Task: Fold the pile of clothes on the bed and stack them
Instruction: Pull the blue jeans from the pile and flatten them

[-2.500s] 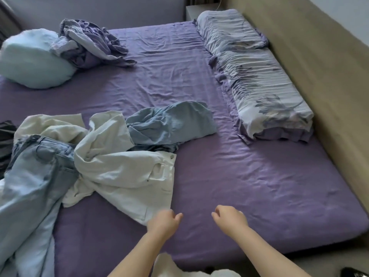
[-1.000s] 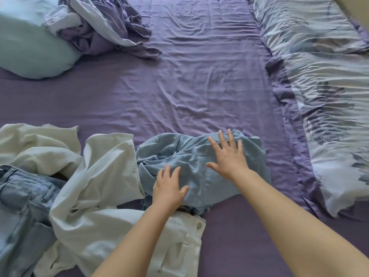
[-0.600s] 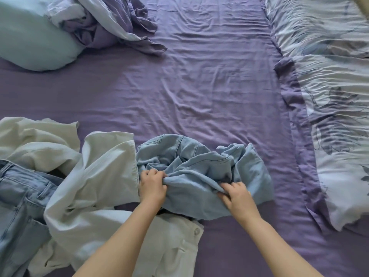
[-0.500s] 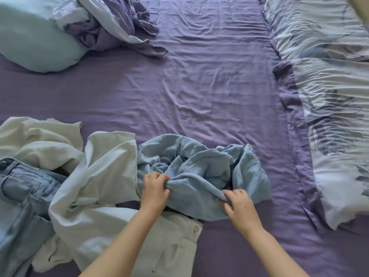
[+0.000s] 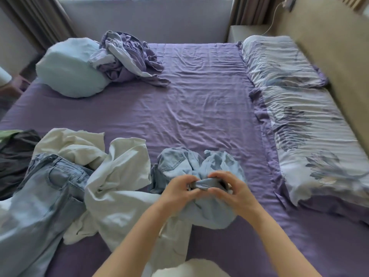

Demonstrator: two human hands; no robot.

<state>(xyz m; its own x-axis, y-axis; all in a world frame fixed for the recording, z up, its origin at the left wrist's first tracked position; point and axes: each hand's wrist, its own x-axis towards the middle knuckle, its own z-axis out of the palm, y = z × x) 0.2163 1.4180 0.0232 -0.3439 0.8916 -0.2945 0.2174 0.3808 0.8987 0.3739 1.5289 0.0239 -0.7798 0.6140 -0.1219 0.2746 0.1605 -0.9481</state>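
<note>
At the lower centre of the frame, the left hand (image 5: 177,189) and the right hand (image 5: 232,189) meet above the near edge of the bed (image 5: 199,108), each with curled fingers (image 5: 220,175) pinching a bunched fold of a light blue denim garment (image 5: 199,166); the two hands sit just beside one another, the gathered fabric between them, and the rest of the garment hangs crumpled below and behind the grip. Immediately left of it lies a cream-white garment (image 5: 119,176), rumpled, its lower part passing beneath the left forearm. Further left, pale blue jeans (image 5: 46,196) stretch toward the lower left corner, overlapping the cream-white cloth. A dark grey garment (image 5: 14,156) lies at the left edge of the frame, with a strip of green cloth (image 5: 8,133) just above it. In the upper left of the frame, a light blue pillow (image 5: 67,68) rests on the purple sheet, and a crumpled purple-and-white bundle (image 5: 125,56) leans against it. Along the right side of the frame, two floral-printed pillows (image 5: 299,108) lie end to end beside the beige headboard (image 5: 339,47). Curtains (image 5: 36,19) hang at the upper left.
</note>
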